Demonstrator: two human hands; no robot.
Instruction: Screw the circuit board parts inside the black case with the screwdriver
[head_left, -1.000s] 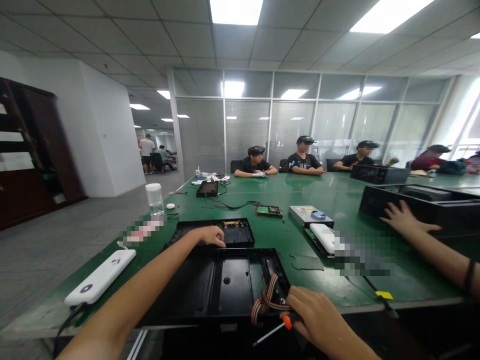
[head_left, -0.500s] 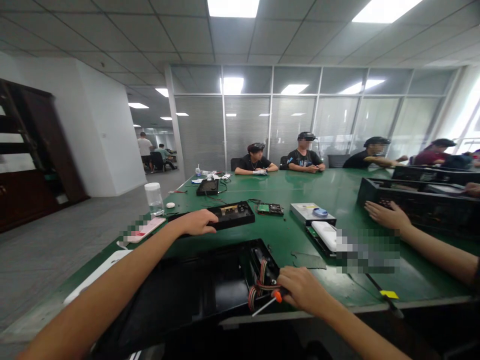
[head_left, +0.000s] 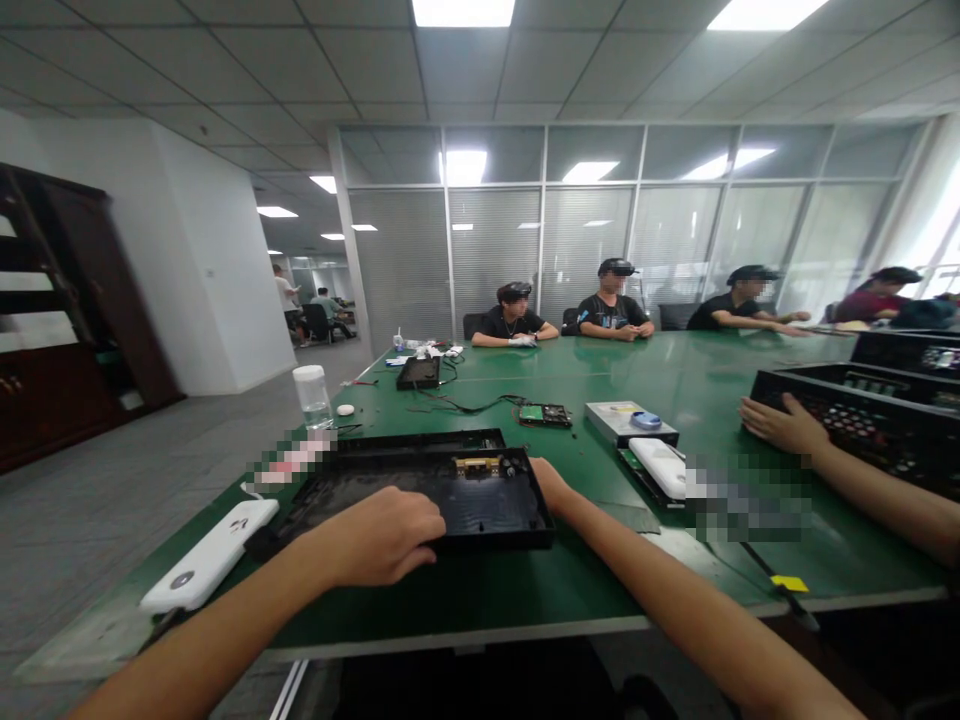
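A shallow black plastic case half (head_left: 450, 490) with a small brass part inside lies on the green table (head_left: 600, 580) in front of me. My left hand (head_left: 382, 535) grips its near edge, fingers curled over the rim. My right hand (head_left: 551, 485) holds the case's right edge; its fingers are mostly hidden behind the rim. A white power bank (head_left: 210, 555) lies to the left of my left arm.
A co-worker's hand (head_left: 780, 425) rests on a large black chassis (head_left: 862, 420) at right. A white device (head_left: 660, 465), a silver box (head_left: 626, 420), a green circuit board (head_left: 544, 413), a clear bottle (head_left: 311, 395) and cables sit beyond. Several people sit at the far side.
The larger black chassis with ribbon cable and the orange-handled screwdriver have gone from view. The smaller case half has come toward me, and both hands now hold it.
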